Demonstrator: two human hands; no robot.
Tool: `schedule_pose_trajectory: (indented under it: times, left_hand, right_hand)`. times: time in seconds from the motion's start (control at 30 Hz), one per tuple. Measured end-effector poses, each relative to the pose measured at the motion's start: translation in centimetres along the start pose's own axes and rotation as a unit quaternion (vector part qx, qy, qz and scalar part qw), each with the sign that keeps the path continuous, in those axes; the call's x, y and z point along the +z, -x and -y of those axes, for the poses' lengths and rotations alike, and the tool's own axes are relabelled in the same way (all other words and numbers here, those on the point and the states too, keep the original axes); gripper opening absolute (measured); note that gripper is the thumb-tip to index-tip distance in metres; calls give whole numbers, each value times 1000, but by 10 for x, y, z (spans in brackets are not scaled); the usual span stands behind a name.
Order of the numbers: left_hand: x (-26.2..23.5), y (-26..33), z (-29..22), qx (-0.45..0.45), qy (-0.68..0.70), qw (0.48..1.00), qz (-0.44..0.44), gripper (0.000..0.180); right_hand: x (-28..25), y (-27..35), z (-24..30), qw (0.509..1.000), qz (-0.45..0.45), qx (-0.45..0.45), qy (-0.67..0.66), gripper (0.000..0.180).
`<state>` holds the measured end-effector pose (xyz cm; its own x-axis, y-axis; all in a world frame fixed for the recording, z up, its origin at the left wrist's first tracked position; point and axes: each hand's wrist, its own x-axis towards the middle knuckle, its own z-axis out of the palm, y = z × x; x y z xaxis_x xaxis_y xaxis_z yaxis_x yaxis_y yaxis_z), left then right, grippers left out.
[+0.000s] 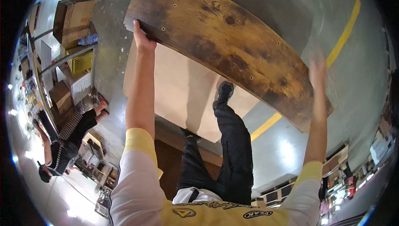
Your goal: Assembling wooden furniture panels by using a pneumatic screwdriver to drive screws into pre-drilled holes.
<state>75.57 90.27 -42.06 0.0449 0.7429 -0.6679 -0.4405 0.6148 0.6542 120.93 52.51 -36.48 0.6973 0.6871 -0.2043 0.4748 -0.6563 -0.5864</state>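
A long dark-brown wooden board (232, 39) with wood grain, knots and small screw holes stretches across in front of me. At its left end thin light edges show, like several layers stacked together. My left hand (144, 41) is closed on that end, thumb up along the edge and the other fingers mostly hidden. By the right end is my right hand (318, 72), its fingers smeared by motion; whether it grips the board cannot be made out. Under the board lies a wide pale tan sheet (174, 84), close to my black shoe (224, 92).
A metal rack (62, 61) with cardboard boxes (77, 20) and a yellow crate (82, 62) stands at the left. Another person (68, 143) in dark clothes is beside it. A yellow line (345, 30) crosses the grey floor at the right. Shelves with goods line the lower right.
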Motion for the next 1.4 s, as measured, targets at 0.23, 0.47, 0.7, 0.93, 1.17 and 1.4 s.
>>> schedule_pose_trajectory:
  times: [0.23, 0.47, 0.7, 0.93, 1.17, 1.4]
  left_hand:
    - [35, -8, 19, 30, 24, 999, 5, 56]
    - [36, 4, 20, 63, 11, 998, 13, 61]
    - [65, 142, 157, -231, 181, 956, -22, 80]
    - [62, 129, 233, -182, 181, 966, -26, 74]
    - [43, 120, 235, -207, 95, 974, 2, 77]
    - [70, 136, 203, -275, 215, 937, 0, 84]
  right_hand:
    - [148, -106, 187, 958, 262, -86, 85, 92]
    - [153, -102, 211, 955, 264, -77, 112, 80]
    - [146, -110, 183, 964, 242, -70, 88, 72]
    - [147, -86, 214, 966, 250, -12, 66, 77]
    - [32, -53, 38, 992, 95, 36, 79, 63]
    - [-160, 180, -243, 765, -233, 590, -110, 85]
